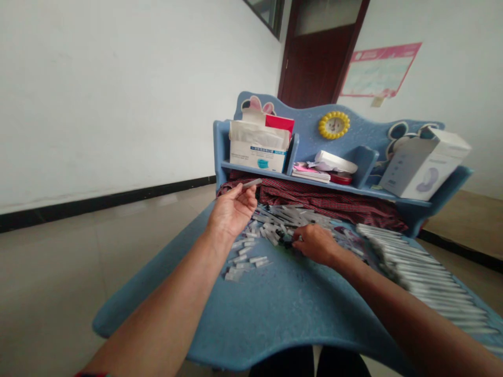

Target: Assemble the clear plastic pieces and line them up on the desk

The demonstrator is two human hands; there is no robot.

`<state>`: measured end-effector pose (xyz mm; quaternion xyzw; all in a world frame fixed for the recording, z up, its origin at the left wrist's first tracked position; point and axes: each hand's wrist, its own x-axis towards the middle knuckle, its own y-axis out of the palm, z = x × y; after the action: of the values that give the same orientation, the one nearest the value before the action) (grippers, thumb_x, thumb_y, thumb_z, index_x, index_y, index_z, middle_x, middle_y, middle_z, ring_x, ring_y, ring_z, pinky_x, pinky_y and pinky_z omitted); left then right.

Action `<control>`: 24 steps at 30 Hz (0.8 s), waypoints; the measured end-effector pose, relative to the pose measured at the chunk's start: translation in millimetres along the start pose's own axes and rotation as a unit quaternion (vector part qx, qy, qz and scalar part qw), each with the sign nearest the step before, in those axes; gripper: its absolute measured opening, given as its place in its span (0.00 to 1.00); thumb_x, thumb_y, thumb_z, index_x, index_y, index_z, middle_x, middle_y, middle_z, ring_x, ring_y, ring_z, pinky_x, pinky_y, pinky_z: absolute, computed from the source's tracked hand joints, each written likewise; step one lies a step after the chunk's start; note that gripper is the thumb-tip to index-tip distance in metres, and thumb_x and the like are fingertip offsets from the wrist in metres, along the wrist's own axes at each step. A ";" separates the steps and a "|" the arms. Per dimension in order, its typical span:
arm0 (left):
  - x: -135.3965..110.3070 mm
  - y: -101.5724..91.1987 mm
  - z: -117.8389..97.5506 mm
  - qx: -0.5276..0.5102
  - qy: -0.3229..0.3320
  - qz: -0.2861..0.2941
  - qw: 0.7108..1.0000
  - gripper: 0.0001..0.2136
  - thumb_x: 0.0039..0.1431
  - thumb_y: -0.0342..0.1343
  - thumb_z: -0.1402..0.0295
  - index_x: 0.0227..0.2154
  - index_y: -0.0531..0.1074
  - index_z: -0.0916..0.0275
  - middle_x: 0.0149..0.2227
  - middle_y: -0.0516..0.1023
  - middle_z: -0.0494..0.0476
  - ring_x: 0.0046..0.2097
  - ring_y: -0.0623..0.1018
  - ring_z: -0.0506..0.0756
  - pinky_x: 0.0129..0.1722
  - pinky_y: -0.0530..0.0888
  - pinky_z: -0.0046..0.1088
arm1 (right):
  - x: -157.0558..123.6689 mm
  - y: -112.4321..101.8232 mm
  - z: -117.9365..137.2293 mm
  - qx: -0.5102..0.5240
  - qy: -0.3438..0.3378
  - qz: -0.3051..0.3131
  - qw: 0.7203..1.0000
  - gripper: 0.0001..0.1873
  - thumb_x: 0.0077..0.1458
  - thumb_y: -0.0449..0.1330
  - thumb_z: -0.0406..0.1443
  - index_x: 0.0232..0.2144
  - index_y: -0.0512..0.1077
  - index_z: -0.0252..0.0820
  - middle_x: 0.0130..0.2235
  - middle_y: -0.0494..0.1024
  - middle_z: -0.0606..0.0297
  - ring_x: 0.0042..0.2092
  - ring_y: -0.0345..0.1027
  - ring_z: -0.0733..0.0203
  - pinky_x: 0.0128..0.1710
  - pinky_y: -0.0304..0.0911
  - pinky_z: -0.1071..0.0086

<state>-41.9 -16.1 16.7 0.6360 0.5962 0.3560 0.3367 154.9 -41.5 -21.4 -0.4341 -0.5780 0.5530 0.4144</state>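
My left hand [232,209] is raised above the blue desk [275,309], fingers pinched on a thin grey pen tube [251,183] that points right. My right hand [314,243] rests low on the desk with fingers curled over a small dark piece in a pile of short grey caps [247,256]. What it grips is too small to name. More grey tubes [291,213] lie loose just beyond both hands.
A long row of finished white pens [416,267] runs along the desk's right side. A red checked cloth [326,201] lies under the shelf. The shelf holds a mask box [257,149], papers [314,172] and a white carton [422,162]. Tiled floor lies left.
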 end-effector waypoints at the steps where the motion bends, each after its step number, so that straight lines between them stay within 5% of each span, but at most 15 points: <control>1: -0.1 -0.1 1.8 0.009 -0.006 0.005 1.000 0.11 0.58 0.45 0.76 0.24 0.69 0.72 0.23 0.74 0.59 0.22 0.72 0.44 0.20 0.68 0.15 | 1.0 2.3 1.3 0.002 -0.001 0.000 1.000 0.14 0.51 0.50 0.39 0.36 0.73 0.44 0.34 0.76 0.60 0.38 0.70 0.58 0.32 0.58 0.70; 6: -1.4 -0.4 11.1 0.078 -0.039 -0.002 0.996 0.09 0.55 0.48 0.75 0.22 0.69 0.71 0.21 0.74 0.58 0.20 0.71 0.46 0.18 0.67 0.18 | 0.9 5.8 3.2 0.011 -0.004 -0.014 1.000 0.13 0.51 0.50 0.36 0.35 0.74 0.42 0.34 0.76 0.58 0.38 0.69 0.58 0.32 0.58 0.70; 9: -3.2 -1.8 18.9 0.138 -0.081 0.004 0.987 0.07 0.54 0.50 0.76 0.23 0.69 0.70 0.20 0.74 0.57 0.19 0.71 0.47 0.18 0.67 0.20 | -4.2 4.0 -3.1 0.115 -0.027 -0.047 0.992 0.11 0.49 0.51 0.33 0.31 0.73 0.40 0.28 0.75 0.62 0.33 0.68 0.62 0.30 0.57 0.73; 16: -6.8 -8.1 40.7 0.253 -0.131 0.035 0.958 0.02 0.50 0.54 0.76 0.24 0.69 0.69 0.22 0.75 0.58 0.20 0.72 0.48 0.18 0.69 0.22 | -31.4 -7.5 -14.3 0.375 -0.082 -0.120 0.916 0.09 0.50 0.50 0.34 0.29 0.69 0.37 0.24 0.72 0.68 0.25 0.64 0.67 0.24 0.55 0.76; 24: -7.8 -10.8 52.1 0.310 -0.133 0.061 0.939 0.04 0.49 0.55 0.74 0.23 0.68 0.69 0.23 0.75 0.59 0.20 0.72 0.48 0.18 0.68 0.21 | -38.6 -8.1 -12.4 0.393 -0.081 -0.136 0.906 0.08 0.51 0.51 0.34 0.30 0.69 0.37 0.24 0.73 0.67 0.26 0.65 0.67 0.26 0.57 0.75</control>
<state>-3.3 -23.3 -20.0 0.7856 0.5866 0.0856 0.1771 177.3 -75.2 -12.8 -0.1066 -0.3993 0.7067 0.5743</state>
